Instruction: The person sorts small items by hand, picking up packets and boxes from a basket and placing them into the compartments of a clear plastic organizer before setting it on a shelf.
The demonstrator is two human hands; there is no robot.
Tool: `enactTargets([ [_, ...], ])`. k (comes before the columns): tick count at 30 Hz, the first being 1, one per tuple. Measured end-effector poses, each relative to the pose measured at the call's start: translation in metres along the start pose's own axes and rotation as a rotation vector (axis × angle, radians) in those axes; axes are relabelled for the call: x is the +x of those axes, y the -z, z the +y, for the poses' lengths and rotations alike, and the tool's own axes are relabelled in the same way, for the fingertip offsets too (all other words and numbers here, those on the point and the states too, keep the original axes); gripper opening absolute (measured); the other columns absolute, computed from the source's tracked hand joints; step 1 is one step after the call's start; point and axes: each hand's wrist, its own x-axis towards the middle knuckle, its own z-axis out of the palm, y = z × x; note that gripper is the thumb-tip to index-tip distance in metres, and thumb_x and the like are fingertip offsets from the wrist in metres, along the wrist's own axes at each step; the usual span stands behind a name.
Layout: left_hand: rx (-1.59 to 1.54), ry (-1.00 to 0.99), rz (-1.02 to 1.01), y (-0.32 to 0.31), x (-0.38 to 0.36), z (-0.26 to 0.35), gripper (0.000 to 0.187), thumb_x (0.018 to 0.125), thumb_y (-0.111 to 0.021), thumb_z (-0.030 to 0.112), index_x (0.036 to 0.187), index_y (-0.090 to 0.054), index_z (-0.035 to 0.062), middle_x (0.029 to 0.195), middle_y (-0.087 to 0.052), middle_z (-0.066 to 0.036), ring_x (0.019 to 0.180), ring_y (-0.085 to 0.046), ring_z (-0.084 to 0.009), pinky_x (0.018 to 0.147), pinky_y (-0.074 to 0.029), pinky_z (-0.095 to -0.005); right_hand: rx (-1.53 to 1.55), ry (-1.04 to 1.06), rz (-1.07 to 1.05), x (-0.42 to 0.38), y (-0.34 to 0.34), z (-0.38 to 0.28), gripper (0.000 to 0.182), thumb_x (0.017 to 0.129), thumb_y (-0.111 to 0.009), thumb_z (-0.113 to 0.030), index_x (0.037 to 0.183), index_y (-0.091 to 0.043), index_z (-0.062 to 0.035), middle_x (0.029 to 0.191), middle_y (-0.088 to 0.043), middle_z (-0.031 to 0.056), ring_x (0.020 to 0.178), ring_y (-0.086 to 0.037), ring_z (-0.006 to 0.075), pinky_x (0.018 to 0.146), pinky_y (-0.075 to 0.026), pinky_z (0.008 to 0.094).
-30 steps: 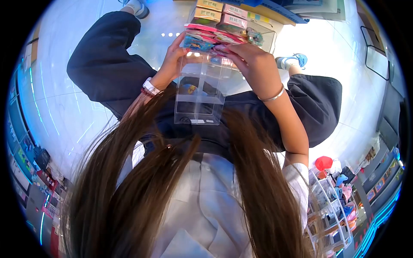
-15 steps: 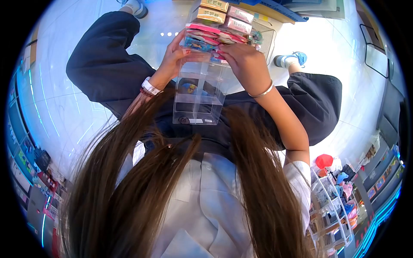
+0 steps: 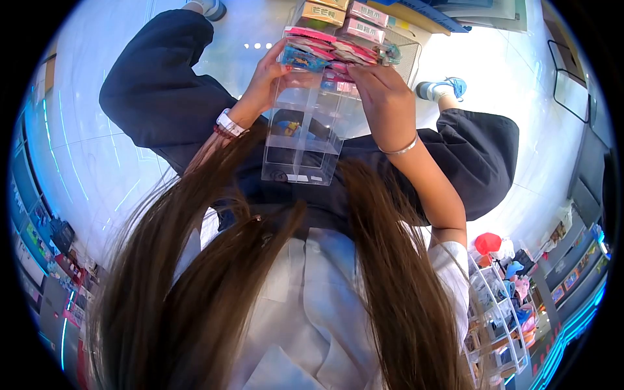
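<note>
A clear plastic box point(image 3: 304, 140) with dividers lies over my lap, its far end toward the packets. My left hand point(image 3: 266, 81) is wrapped round the box's far left side, a white watch on its wrist. Pink and red packets point(image 3: 312, 44) and a blue packet point(image 3: 303, 60) lie in the far end of the box or just beyond it; which cannot be told. My right hand point(image 3: 380, 94) has its fingers pressed together at the pink packets on the right, and what they pinch is too small to make out.
Orange boxes point(image 3: 323, 14) and pink-white boxes point(image 3: 363, 30) stand beyond the packets, by a wire mesh basket point(image 3: 408, 58). A blue-edged case point(image 3: 422, 14) is at the top. At lower right stands a white rack point(image 3: 497, 318) with colourful items.
My right hand has shifted slightly right and toward me. The clear box has tilted a little, its far end moving right.
</note>
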Motion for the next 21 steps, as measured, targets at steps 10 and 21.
enactTargets([
  [10, 0.067, 0.012, -0.015, -0.002, 0.002, 0.000, 0.056, 0.081, -0.059, 0.026, 0.125, -0.034, 0.0012, 0.116, -0.053, -0.022, 0.100, -0.058, -0.0376, 0.086, -0.048, -0.0474, -0.031, 0.105, -0.019, -0.001, -0.009, 0.012, 0.018, 0.072, -0.059, -0.001, 0.090, -0.064, -0.0032, 0.078, -0.061, 0.0090, 0.070, -0.058, 0.0257, 0.061, -0.048, 0.0332],
  [21, -0.089, 0.055, 0.049, -0.015, -0.006, 0.011, 0.064, 0.080, -0.059, 0.023, 0.132, -0.025, 0.0061, 0.120, -0.047, -0.018, 0.106, -0.052, -0.0414, 0.090, -0.045, -0.0529, 0.472, -0.358, 0.362, 0.018, 0.023, 0.039, 0.023, 0.083, -0.061, -0.010, 0.104, -0.059, -0.0022, 0.084, -0.065, 0.0089, 0.074, -0.061, 0.0123, 0.060, -0.047, 0.0223],
])
